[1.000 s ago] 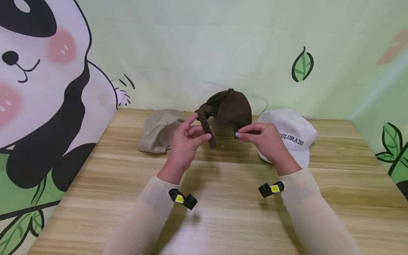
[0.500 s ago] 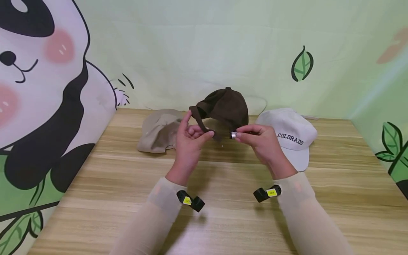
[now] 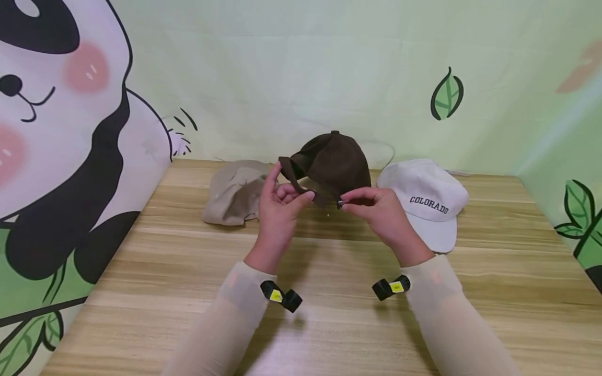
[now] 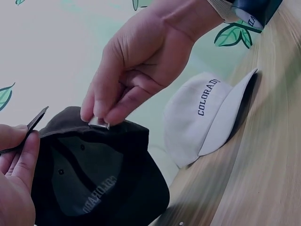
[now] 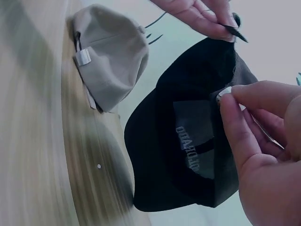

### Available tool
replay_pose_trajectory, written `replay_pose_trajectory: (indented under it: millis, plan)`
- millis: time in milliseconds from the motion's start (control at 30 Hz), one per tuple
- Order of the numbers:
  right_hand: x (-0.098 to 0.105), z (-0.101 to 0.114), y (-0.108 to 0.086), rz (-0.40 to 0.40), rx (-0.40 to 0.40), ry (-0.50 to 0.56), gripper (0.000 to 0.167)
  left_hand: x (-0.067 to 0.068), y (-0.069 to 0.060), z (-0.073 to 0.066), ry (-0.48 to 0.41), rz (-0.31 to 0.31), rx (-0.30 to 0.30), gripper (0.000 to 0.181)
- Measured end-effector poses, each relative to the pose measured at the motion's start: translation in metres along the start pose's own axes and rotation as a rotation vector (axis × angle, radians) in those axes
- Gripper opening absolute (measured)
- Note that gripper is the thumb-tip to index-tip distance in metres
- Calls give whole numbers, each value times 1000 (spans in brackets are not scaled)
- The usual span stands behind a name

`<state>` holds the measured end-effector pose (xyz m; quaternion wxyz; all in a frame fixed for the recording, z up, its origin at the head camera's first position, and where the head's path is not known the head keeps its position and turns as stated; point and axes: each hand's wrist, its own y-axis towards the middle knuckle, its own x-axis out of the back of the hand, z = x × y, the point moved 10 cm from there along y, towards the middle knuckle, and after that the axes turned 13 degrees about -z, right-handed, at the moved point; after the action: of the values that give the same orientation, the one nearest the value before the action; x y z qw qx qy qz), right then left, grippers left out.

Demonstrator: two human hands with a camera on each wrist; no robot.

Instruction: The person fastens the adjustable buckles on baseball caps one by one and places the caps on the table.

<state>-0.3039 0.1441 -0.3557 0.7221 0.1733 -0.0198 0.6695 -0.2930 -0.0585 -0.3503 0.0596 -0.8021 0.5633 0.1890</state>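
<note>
A dark brown baseball cap [image 3: 342, 162] is held up above the table, its back opening facing me. My left hand [image 3: 278, 216] pinches the loose strap [image 3: 293, 177] of the cap between thumb and fingers; the strap bends over the index fingertip. On the other side, my right hand [image 3: 388, 216] pinches the small metal buckle [image 3: 340, 204] between thumb and index finger. The buckle also shows in the left wrist view, silver at the cap's edge. Strap end and buckle are apart. Mirrored lettering shows inside the cap [image 5: 176, 141] in the right wrist view.
A beige cap [image 3: 230, 196] lies on the wooden table [image 3: 324, 313] at the left, its own buckle [image 5: 84, 57] visible in the right wrist view. To the right lies a white cap [image 3: 423, 188] marked COLORADO. A printed cloth wall [image 3: 282, 78] stands behind.
Both hands have moved closer together. The strap end has swung toward the right, and my right hand has shifted left, its fingers now covering more of the buckle.
</note>
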Motion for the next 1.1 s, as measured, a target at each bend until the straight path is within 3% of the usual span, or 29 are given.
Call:
replay_pose_trajectory:
  millis: [167,300,400,600,700,833,1100]
  plan:
    - [-2,4,-2,13,55,-146,14,-1,1,-1,4,4,-5,84]
    - [-1,6,-3,4,71,-173,14,0,1,0,2,0,-6,84]
    - [0,3,-3,8,37,-84,17,1,1,1,-10,-5,-8,86]
    - [-2,-4,-3,13,-90,295,6,0,-1,3,-26,-20,-24,91]
    - [-4,-5,-4,0,-149,437,18,0,-2,5,-26,-34,-31,91]
    - [-4,-5,-5,-33,-198,532,22,0,-3,7,-22,-58,-43,92]
    - [-5,-6,-5,-109,-240,623,18,-4,-4,12,-59,-99,-55,91]
